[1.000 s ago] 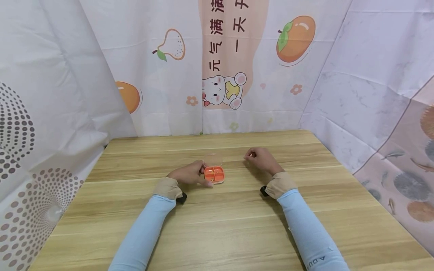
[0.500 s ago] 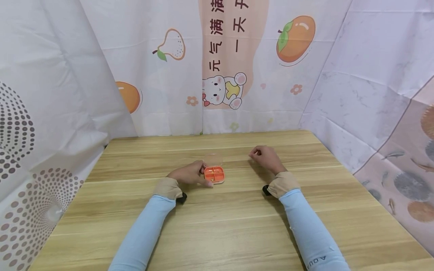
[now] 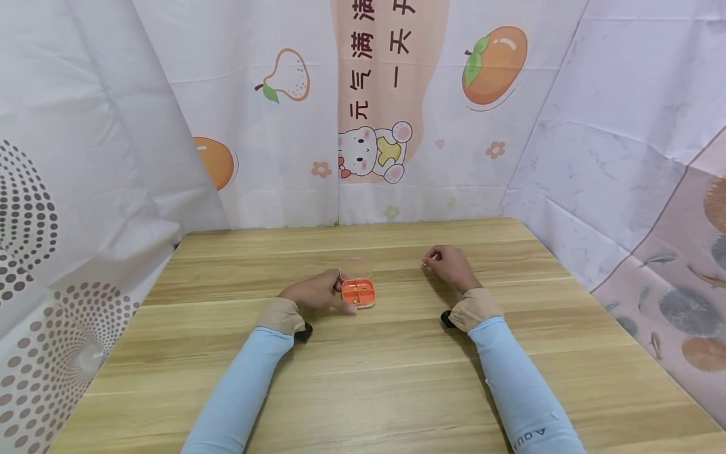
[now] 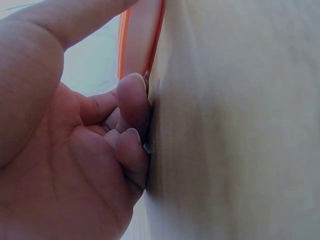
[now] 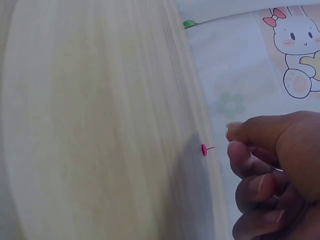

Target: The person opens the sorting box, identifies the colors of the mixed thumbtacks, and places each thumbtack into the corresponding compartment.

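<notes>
Box [image 3: 358, 293] gripped by left hand [image 3: 317, 292], pushpin [image 5: 204, 150] near right hand [image 3: 450, 265]

Bright orange, that compartmented box [image 3: 358, 292] — its lid [image 3: 356, 268] clear — while the pin [image 5: 204, 150] shows vivid pink. Yellow-brown wood grain runs across the tabletop [image 3: 368, 384] before me; the sleeves [image 3: 238, 384] are light blue, the cuffs [image 3: 282, 314] beige. Orange fruit [image 3: 495, 65] decorates the white back curtain [image 3: 255, 189].
</notes>
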A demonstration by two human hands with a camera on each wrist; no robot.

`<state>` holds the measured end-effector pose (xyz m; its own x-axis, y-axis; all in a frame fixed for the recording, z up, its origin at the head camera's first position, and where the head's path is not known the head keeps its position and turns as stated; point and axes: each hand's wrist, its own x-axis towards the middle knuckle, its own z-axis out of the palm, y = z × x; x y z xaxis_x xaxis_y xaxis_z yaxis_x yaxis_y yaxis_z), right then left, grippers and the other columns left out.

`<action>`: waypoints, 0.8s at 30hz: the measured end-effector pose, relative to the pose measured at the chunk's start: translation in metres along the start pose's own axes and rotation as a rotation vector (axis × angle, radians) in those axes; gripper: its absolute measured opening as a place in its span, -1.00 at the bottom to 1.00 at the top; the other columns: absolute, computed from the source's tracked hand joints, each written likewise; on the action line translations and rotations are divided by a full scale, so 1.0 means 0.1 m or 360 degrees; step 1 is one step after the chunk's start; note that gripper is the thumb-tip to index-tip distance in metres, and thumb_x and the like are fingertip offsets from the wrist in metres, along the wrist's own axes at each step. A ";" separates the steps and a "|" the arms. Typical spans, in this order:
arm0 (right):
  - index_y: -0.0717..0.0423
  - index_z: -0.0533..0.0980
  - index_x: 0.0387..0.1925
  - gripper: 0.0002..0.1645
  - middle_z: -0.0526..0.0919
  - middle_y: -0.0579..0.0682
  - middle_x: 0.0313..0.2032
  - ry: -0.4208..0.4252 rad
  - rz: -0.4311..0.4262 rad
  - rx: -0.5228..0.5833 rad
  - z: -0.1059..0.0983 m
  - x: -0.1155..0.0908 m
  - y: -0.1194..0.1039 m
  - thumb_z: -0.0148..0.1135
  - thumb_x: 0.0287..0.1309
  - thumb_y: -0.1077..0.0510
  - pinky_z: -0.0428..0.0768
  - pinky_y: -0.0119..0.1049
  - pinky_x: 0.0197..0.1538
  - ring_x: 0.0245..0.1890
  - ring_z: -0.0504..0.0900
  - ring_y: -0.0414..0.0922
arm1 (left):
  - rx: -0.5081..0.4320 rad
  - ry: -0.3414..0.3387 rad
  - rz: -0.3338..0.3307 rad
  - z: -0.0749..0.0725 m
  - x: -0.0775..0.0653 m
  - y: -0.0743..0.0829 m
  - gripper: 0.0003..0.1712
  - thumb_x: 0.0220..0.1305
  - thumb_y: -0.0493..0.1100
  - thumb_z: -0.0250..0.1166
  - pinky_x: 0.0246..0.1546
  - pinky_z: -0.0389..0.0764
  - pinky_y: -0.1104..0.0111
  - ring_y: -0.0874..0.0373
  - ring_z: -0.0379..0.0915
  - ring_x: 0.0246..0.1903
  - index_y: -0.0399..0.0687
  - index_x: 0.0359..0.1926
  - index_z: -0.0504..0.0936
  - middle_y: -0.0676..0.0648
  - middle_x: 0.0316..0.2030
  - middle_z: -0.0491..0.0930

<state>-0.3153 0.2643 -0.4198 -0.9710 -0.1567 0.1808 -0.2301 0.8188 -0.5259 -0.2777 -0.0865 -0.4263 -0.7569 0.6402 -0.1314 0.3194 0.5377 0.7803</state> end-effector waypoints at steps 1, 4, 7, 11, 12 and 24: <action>0.14 0.64 -0.23 -0.78 0.63 -0.03 -0.46 0.0009 0.0004 -0.0008 0.00 0.00 0.01 0.24 0.29 0.07 0.46 -0.25 -0.40 -0.50 0.54 -0.12 | 0.0004 0.0000 -0.0003 0.00 0.00 0.00 -0.22 -0.01 0.09 0.52 -0.13 0.43 0.33 0.11 0.38 -0.16 -0.19 0.10 0.37 -0.03 -0.12 0.52; 0.16 0.65 -0.21 -0.77 0.63 -0.02 -0.46 0.0028 0.0014 -0.0023 0.01 0.00 0.05 0.24 0.29 0.07 0.45 -0.25 -0.40 -0.51 0.53 -0.12 | 0.0015 0.0004 -0.0002 0.00 0.01 0.00 -0.23 -0.02 0.10 0.52 -0.14 0.43 0.33 0.11 0.38 -0.17 -0.18 0.09 0.38 -0.03 -0.13 0.52; 0.15 0.65 -0.19 -0.76 0.62 -0.03 -0.48 0.0034 0.0036 -0.0023 0.01 0.00 0.06 0.25 0.28 0.06 0.45 -0.26 -0.41 -0.53 0.53 -0.13 | 0.0030 0.0002 -0.0012 0.00 0.01 0.00 -0.22 -0.02 0.12 0.52 -0.15 0.43 0.34 0.12 0.37 -0.18 -0.16 0.09 0.38 -0.02 -0.13 0.52; 0.16 0.65 -0.16 -0.75 0.62 -0.03 -0.49 0.0007 0.0052 -0.0004 0.01 -0.01 0.06 0.25 0.28 0.07 0.45 -0.25 -0.41 -0.54 0.54 -0.13 | 0.0020 -0.0001 -0.0012 0.01 0.01 0.00 -0.23 -0.03 0.11 0.52 -0.16 0.44 0.34 0.11 0.39 -0.18 -0.17 0.09 0.39 -0.03 -0.14 0.54; 0.16 0.65 -0.16 -0.75 0.62 -0.02 -0.49 -0.0001 0.0054 0.0004 0.01 -0.01 0.05 0.25 0.28 0.08 0.45 -0.25 -0.41 -0.53 0.54 -0.13 | 0.0019 -0.0002 -0.0013 0.01 0.02 0.00 -0.23 -0.02 0.11 0.52 -0.16 0.44 0.34 0.11 0.39 -0.19 -0.17 0.09 0.39 -0.02 -0.15 0.54; 0.14 0.65 -0.20 -0.79 0.62 -0.07 -0.53 -0.0052 0.0034 0.0018 0.06 0.00 0.12 0.24 0.28 0.08 0.47 -0.23 -0.36 -0.52 0.56 -0.13 | 0.0026 0.0003 -0.0014 0.01 0.01 -0.01 -0.22 -0.02 0.12 0.52 -0.14 0.43 0.33 0.10 0.39 -0.16 -0.16 0.09 0.38 -0.03 -0.13 0.52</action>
<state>-0.3185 0.2708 -0.4311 -0.9773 -0.1572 0.1423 -0.2097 0.8158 -0.5390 -0.2785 -0.0862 -0.4280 -0.7608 0.6343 -0.1372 0.3220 0.5525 0.7689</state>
